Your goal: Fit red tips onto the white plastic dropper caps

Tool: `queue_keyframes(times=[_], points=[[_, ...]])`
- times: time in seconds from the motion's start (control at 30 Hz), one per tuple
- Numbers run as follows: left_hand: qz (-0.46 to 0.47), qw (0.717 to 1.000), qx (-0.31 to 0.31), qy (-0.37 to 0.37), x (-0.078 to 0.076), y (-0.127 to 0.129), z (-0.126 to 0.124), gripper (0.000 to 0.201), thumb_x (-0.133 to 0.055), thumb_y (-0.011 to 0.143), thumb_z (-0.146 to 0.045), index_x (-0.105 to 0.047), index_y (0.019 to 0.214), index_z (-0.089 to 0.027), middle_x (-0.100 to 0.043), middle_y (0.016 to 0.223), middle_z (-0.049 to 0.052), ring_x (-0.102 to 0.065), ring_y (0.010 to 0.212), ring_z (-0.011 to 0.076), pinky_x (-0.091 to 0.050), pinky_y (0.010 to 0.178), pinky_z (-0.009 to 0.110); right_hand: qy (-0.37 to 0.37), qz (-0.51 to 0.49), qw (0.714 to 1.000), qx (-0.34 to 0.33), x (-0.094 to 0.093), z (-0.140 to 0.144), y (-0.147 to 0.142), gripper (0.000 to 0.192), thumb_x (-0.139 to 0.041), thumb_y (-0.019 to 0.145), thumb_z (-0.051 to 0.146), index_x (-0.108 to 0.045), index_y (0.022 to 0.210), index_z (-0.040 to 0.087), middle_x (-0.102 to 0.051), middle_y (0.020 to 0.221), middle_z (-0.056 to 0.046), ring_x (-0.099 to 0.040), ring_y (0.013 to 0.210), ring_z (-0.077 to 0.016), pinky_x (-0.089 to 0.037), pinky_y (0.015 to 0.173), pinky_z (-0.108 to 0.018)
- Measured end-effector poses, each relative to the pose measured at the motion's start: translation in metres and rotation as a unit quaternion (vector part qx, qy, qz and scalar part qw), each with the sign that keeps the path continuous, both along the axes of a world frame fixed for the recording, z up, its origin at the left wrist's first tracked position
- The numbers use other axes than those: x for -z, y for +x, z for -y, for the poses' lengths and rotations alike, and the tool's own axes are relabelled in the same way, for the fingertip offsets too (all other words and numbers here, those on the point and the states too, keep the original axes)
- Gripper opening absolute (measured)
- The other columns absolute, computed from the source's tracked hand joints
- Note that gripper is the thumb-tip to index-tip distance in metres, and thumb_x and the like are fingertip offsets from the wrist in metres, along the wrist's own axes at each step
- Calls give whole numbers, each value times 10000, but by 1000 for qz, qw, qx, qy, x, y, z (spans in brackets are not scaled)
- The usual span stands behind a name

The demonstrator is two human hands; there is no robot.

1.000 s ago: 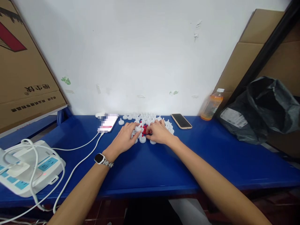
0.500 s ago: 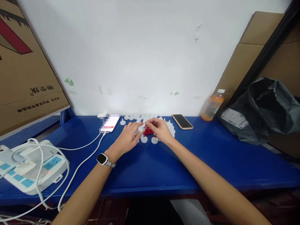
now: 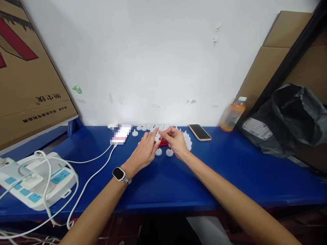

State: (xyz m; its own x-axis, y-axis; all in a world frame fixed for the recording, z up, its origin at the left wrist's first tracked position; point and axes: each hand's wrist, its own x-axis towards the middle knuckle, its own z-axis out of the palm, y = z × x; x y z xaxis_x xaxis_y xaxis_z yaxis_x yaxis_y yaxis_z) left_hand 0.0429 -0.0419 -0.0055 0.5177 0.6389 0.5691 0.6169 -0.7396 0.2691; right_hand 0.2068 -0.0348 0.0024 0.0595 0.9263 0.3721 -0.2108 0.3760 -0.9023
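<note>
Several small white plastic caps [image 3: 187,140] lie in a cluster at the back of the blue table [image 3: 158,183], around a little heap of red pieces [image 3: 164,143]. My left hand [image 3: 145,151], a watch on its wrist, pinches a white cap [image 3: 157,139] at its fingertips. My right hand [image 3: 175,141] meets it from the right, fingertips pinched on something too small to make out. Both hands hover just above the red heap. Two white caps [image 3: 158,152] [image 3: 169,152] stand on the table right in front of the hands.
A phone on a white cable [image 3: 120,134] lies left of the cluster, a dark phone [image 3: 199,132] right of it. A power strip [image 3: 35,182] sits at far left. An orange drink bottle [image 3: 233,115], black bag [image 3: 286,119] and cardboard boxes [image 3: 33,78] line the edges.
Both hands have lifted off the pile and drawn their fingertips together, the left one now holding a white cap. The view has shifted slightly.
</note>
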Motion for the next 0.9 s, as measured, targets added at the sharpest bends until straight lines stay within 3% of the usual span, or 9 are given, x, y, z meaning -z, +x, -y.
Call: queue_keyframes(times=[0.13, 0.37, 0.47, 0.53, 0.63, 0.7, 0.8, 0.9], points=[[9, 1000, 18, -9, 0, 4, 2, 542, -275, 1046, -395, -199, 1535, -174, -520, 1267, 157, -499, 1168, 275, -492, 976, 468, 2, 33, 999, 2, -4, 5, 4, 409, -815, 656, 525, -577, 667, 193, -621, 603, 11, -538, 548, -120, -438, 537, -259], [53, 996, 27, -59, 3, 9, 3, 551, -275, 1048, -413, -191, 1546, -191, -529, 1118, 108, -554, 961, 206, -500, 945, 427, 7, 40, 999, -8, -5, 5, 5, 401, -789, 686, 513, -539, 669, 201, -628, 633, 8, -564, 591, -129, -449, 582, -265], [40, 997, 27, -62, -1, 7, 2, 567, -308, 1044, -421, -180, 1557, -216, -545, 1135, 96, -542, 1032, 217, -470, 985, 425, 31, 77, 997, -1, -7, 5, 12, 351, -752, 736, 483, -542, 698, 204, -613, 639, 12, -558, 603, -133, -448, 597, -272], [31, 999, 17, -40, -5, 4, 0, 573, -380, 1024, -448, -246, 1538, -234, -552, 1181, 91, -511, 1112, 236, -431, 1028, 440, 65, 119, 990, 41, -8, 8, 21, 285, -710, 788, 425, -544, 716, 205, -585, 635, 21, -537, 607, -129, -433, 605, -270], [13, 1000, -4, -7, -7, -5, -5, 447, -461, 987, -485, -516, 1360, -245, -568, 1139, 73, -498, 1101, 249, -418, 1009, 442, 113, 234, 961, 94, -5, 16, 35, 173, -642, 836, 304, -546, 733, 205, -558, 642, 31, -508, 616, -123, -406, 616, -264], [-12, 1000, -8, -7, -6, -9, -8, 367, -477, 976, -497, -636, 1190, -245, -573, 1054, 61, -509, 1024, 238, -434, 949, 425, 127, 327, 935, 58, -1, 22, 40, 103, -611, 833, 227, -552, 752, 204, -564, 659, 33, -509, 625, -121, -396, 618, -257], [-59, 998, 0, -8, -1, -11, -10, 318, -510, 962, -485, -679, 1088, -247, -573, 1007, 53, -498, 966, 232, -437, 883, 408, 153, 440, 885, -17, 6, 29, 41, 79, -587, 813, 143, -555, 775, 204, -587, 705, 29, -538, 673, -123, -397, 674, -262], [-98, 995, 7, 0, 2, -9, -12, 243, -522, 967, -411, -691, 998, -239, -582, 1009, 51, -488, 957, 231, -424, 865, 403, 190, 531, 826, -18, 7, 30, 39, 93, -590, 817, 121, -559, 787, 204, -586, 703, 29, -547, 747, -140, -370, 790, -303]])
